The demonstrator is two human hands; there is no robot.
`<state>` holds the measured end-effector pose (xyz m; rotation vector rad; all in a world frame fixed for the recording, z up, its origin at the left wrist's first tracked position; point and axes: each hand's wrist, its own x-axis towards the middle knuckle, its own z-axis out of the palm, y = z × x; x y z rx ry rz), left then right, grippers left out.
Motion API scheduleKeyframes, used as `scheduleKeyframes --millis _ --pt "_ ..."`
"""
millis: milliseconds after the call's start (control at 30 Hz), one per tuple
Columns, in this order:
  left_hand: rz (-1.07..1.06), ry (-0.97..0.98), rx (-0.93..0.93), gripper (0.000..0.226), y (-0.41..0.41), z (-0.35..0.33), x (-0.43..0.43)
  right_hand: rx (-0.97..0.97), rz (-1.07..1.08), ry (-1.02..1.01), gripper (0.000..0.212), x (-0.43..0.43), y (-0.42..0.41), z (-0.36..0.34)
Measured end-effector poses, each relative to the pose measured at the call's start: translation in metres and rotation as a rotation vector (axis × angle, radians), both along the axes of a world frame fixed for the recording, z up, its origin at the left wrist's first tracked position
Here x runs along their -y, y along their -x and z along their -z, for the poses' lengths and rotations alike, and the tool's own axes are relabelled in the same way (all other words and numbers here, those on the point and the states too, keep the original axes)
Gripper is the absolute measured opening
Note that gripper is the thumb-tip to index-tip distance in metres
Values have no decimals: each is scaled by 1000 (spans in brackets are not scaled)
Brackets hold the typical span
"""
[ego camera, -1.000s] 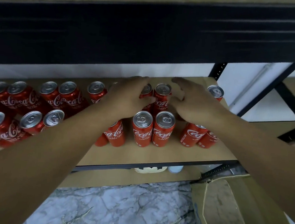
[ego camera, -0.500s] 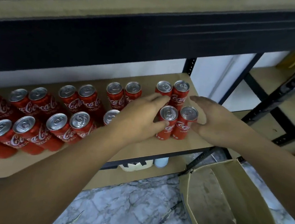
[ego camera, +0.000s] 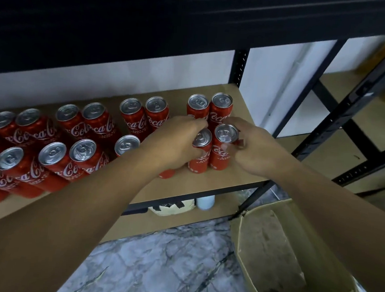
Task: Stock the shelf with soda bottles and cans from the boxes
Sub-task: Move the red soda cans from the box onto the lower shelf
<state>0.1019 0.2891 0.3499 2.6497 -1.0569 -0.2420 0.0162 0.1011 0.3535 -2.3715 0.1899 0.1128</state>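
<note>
Several red Coca-Cola cans stand upright in paired rows on the tan shelf board (ego camera: 243, 97). At the right end is a block of cans: two at the back (ego camera: 220, 111) and two in front. My left hand (ego camera: 175, 142) curls round the front left can (ego camera: 200, 151) of that block. My right hand (ego camera: 253, 148) grips the front right can (ego camera: 222, 148) from its right side, fingers bent round the top. Another can (ego camera: 127, 144) is partly hidden behind my left forearm.
An open cardboard box (ego camera: 270, 251) stands on the marbled floor (ego camera: 166, 266) at lower right. A dark shelf beam (ego camera: 173, 24) hangs above the cans. Black metal uprights (ego camera: 341, 116) rise on the right. A white bag and a pale cup (ego camera: 205, 202) sit under the shelf.
Both hands have closed in on the two front cans of the right block; half a second ago they were spread beside them. The view shifted slightly left.
</note>
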Motion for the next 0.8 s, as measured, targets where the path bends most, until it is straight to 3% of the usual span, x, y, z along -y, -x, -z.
scheduleKeyframes --millis 233,367,567,667,800 --pt "-1 51 -52 41 1 -15 -4 -14 11 -174 52 7 -3 -4" --pt "-164 153 -2 53 -17 -30 6 42 184 -112 56 20 -26 -14" --pt "-205 32 46 76 -61 -15 35 -59 73 -71 71 18 -82 -10" --pt "-229 58 47 59 -66 -8 40 -95 62 -59 60 19 -91 -5" --pt "-264 91 85 40 -66 -4 39 15 56 -3 35 15 -91 -9"
